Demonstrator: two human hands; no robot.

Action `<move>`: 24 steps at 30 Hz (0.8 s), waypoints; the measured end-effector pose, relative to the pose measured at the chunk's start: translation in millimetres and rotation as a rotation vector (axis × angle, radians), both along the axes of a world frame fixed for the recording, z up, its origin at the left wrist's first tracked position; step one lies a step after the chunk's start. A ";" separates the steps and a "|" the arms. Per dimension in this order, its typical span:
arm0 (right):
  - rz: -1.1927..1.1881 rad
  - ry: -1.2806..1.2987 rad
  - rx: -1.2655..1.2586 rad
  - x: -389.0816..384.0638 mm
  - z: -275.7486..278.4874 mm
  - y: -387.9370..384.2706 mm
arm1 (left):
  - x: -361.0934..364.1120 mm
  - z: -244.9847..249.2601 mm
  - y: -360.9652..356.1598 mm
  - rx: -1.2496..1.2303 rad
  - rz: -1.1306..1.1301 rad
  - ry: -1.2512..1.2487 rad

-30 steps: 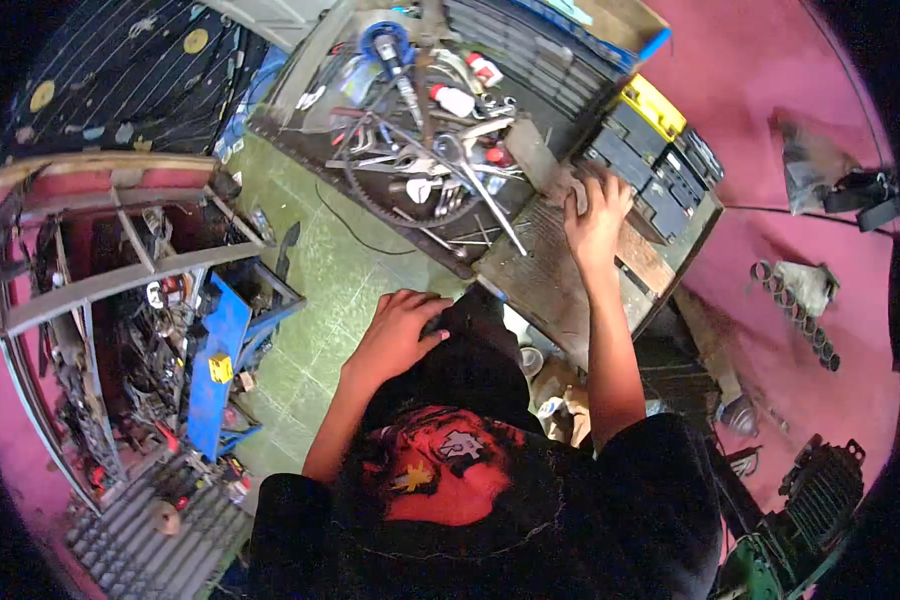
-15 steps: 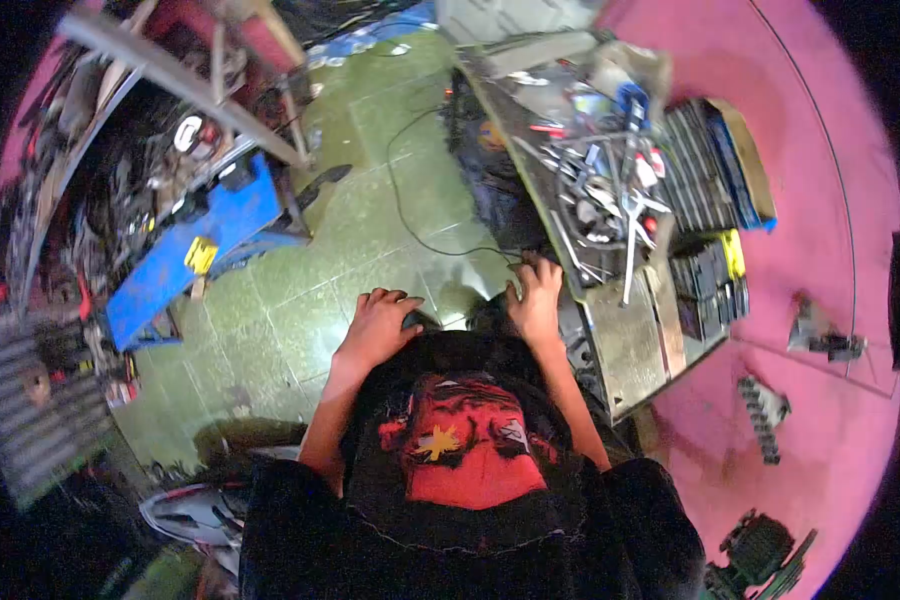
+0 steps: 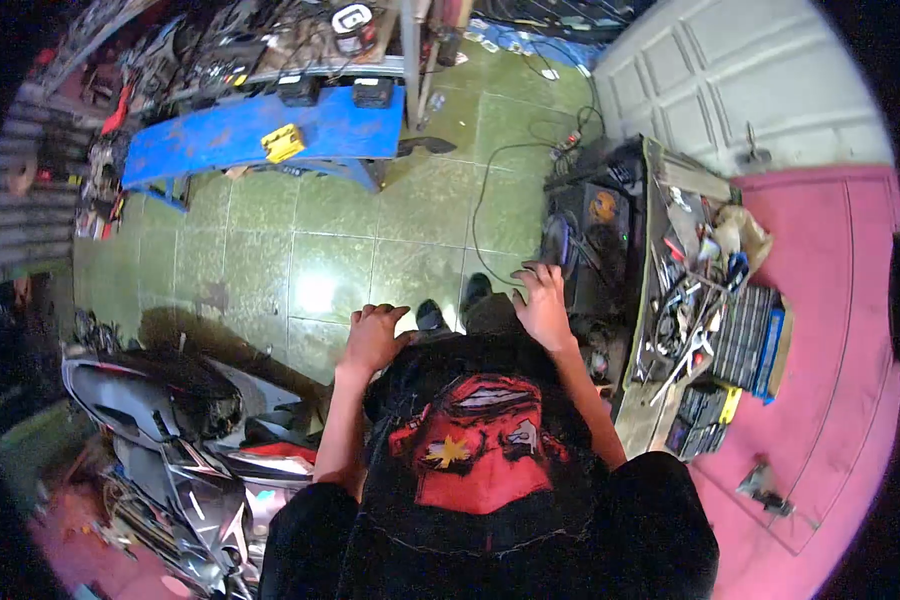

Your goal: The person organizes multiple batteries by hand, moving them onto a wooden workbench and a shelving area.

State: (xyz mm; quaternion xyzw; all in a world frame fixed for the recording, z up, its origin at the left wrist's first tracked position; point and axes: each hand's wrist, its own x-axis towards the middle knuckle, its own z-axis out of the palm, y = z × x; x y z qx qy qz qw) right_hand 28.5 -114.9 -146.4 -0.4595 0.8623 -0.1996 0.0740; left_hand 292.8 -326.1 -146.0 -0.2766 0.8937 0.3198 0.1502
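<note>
My left hand [image 3: 373, 338] hangs in front of my body above the tiled floor, fingers loosely bent and apart, with nothing visible in it. My right hand [image 3: 544, 308] is held at a similar height on the other side, its fingers spread and no object in them. Nearest to the right hand is a dark boxy unit [image 3: 595, 285] with an orange mark, beside the workbench [image 3: 635, 415]. Metal tools [image 3: 685, 315] lie heaped on that bench. Between and below my hands, dark shoes [image 3: 477, 290] show on the floor.
A blue bench [image 3: 200, 135] bearing a yellow object [image 3: 283, 143] stands ahead to the left. At lower left is a motorcycle [image 3: 170, 430]. A black cable [image 3: 482, 200] curves over the floor [image 3: 420, 200]. Tool cases [image 3: 750, 330] sit near the pink wall [image 3: 830, 300]; a white door [image 3: 690, 80] is beyond.
The view has turned left: the workbench sits farther right, while the blue bench and motorcycle show more fully. Both hands stay in front of my body, nothing taken hold of.
</note>
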 end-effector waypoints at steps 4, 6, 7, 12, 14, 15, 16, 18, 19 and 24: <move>0.100 -0.059 0.062 -22.2 -12.2 -50.4 | 9.5 -8.1 -10.6 -0.022 0.118 0.016; 0.143 -0.081 0.064 -34.3 -18.5 -79.7 | 10.9 -12.5 -18.8 0.006 0.190 -0.015; 0.158 -0.096 0.062 -40.5 -21.3 -96.5 | 11.6 -14.7 -23.4 0.000 0.210 -0.024; 0.210 -0.180 0.173 -74.1 -43.7 -181.0 | 6.0 -15.6 -55.5 0.026 0.352 -0.113; 0.236 -0.185 0.225 -86.7 -52.7 -209.2 | -0.2 -7.0 -73.1 0.021 0.362 -0.149; 0.235 -0.179 0.249 -91.4 -54.9 -224.1 | -5.2 -6.0 -84.8 0.013 0.358 -0.169; 0.230 -0.173 0.272 -96.8 -58.0 -238.9 | -11.5 -7.4 -97.0 0.014 0.358 -0.175; 0.211 -0.184 0.295 -107.0 -65.8 -264.4 | -21.2 -12.7 -119.2 -0.022 0.352 -0.123; 0.190 -0.186 0.314 -110.3 -69.5 -275.3 | -27.3 -16.5 -131.5 -0.035 0.349 -0.077; 0.093 -0.154 0.370 -118.5 -91.5 -323.0 | -63.0 -65.0 -206.6 0.005 0.289 0.080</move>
